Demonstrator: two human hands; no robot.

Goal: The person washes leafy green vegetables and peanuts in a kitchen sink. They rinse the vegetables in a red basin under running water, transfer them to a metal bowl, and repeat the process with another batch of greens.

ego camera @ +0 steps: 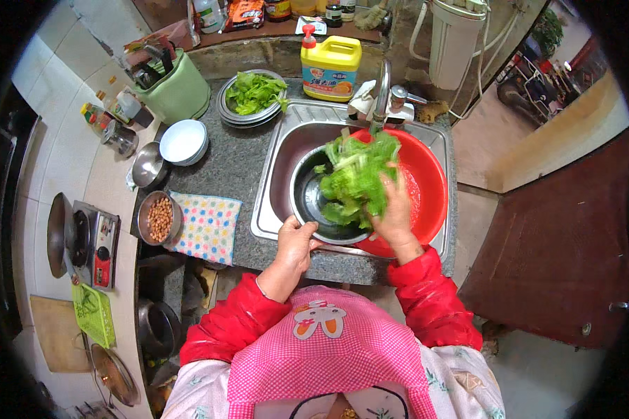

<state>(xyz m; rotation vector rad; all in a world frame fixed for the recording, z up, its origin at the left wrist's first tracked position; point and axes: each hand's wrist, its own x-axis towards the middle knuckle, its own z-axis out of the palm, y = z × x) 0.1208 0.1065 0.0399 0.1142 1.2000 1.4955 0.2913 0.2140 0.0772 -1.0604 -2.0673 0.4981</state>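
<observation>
My left hand (pixel 295 244) grips the near rim of a steel basin (pixel 305 184), which is over the sink and overlaps a red plastic basin (pixel 429 180). In my right hand (pixel 397 212) is a bunch of leafy green vegetables (pixel 357 175), over the steel basin's right side and partly over the red one. The leaves look blurred and hide part of both basins. Behind them rises the faucet (pixel 381 97) of the stainless steel sink (pixel 269 201). More green leaves (pixel 254 93) lie in stacked metal plates (pixel 224 112) at the back left.
A yellow detergent jug (pixel 331 68) stands behind the sink. On the left are white bowls (pixel 183 141), a metal bowl (pixel 148 165), a bowl of peanuts (pixel 160 218), a dotted cloth (pixel 207 225), a green container (pixel 181 91) and a portable gas stove (pixel 102 246).
</observation>
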